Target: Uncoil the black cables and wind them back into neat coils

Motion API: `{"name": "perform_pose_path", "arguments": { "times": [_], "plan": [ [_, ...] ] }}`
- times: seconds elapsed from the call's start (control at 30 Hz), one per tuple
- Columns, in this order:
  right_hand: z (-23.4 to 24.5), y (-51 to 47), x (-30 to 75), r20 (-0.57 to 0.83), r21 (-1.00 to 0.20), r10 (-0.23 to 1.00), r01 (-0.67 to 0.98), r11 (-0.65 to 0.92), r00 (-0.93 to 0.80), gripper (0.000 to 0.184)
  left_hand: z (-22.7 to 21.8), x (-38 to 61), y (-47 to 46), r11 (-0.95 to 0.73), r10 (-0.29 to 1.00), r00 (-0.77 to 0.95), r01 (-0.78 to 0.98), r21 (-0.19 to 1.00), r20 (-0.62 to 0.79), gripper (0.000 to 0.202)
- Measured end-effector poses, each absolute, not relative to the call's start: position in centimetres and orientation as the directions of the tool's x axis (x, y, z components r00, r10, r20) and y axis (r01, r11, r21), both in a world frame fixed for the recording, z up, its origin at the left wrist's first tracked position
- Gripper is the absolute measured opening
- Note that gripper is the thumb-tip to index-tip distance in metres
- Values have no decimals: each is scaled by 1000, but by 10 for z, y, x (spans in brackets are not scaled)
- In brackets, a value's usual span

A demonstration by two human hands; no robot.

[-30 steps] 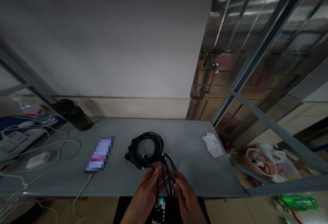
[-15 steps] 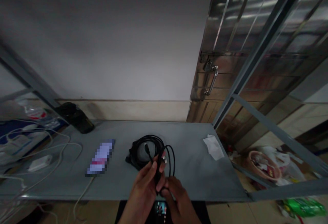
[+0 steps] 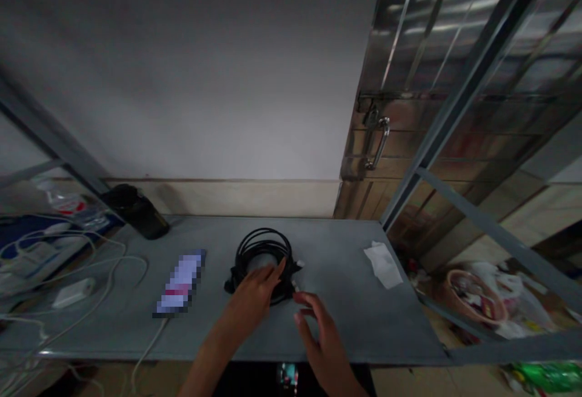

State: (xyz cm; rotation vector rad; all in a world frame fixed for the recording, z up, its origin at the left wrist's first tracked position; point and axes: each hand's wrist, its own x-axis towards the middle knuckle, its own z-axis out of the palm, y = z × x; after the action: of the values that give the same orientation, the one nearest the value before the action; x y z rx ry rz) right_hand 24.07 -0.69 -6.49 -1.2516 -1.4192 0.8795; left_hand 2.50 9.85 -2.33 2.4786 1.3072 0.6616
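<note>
A coil of black cable (image 3: pixel 264 236) lies on the grey tabletop (image 3: pixel 336 257) in front of me. My left hand (image 3: pixel 259 288) reaches over the coil's near right part, its fingers closed on the cable strands there; some fingertips are hidden. A light metallic plug (image 3: pixel 297 265) shows at the coil's right side. Just right and nearer, my right hand (image 3: pixel 321 333) is held with thumb and fingers apart, its fingertips close to the coil's edge and nothing visible between them.
On the left lie a phone (image 3: pixel 180 282) with a white cable, a white charger (image 3: pixel 73 293) and tangled white cords. A dark bottle (image 3: pixel 139 212) leans at the back left. White paper (image 3: pixel 382 263) lies at the right, beside the grey metal frame (image 3: pixel 436 136).
The loose cable loops and ends that both hands held near the front edge now lie on the coil. My left hand has moved forward over it; my right hand has come off and opened.
</note>
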Motion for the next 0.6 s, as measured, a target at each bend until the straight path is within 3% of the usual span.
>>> {"name": "perform_pose_path", "arguments": {
  "times": [0.07, 0.17, 0.47, 0.6],
  "plan": [
    [-80, -4, 239, 229, -937, 971, 284, 203, 63, 38, -53, 15, 102, -588, 808, 544, 766, 259, 226, 76],
    [-101, 0, 236, 251, -910, 966, 355, 214, 59, 40, -81, 4, 98, -592, 804, 561, 789, 166, 198, 74],
    [-113, 27, 212, 416, -774, 907, 500, 388, -59, 57, -70, -6, 97, -581, 812, 495, 739, 341, 309, 35],
    [-114, 43, 206, 417, -732, 907, 571, 371, -55, 62, -76, -28, 104, -570, 805, 471, 781, 254, 360, 40]
  ]
}}
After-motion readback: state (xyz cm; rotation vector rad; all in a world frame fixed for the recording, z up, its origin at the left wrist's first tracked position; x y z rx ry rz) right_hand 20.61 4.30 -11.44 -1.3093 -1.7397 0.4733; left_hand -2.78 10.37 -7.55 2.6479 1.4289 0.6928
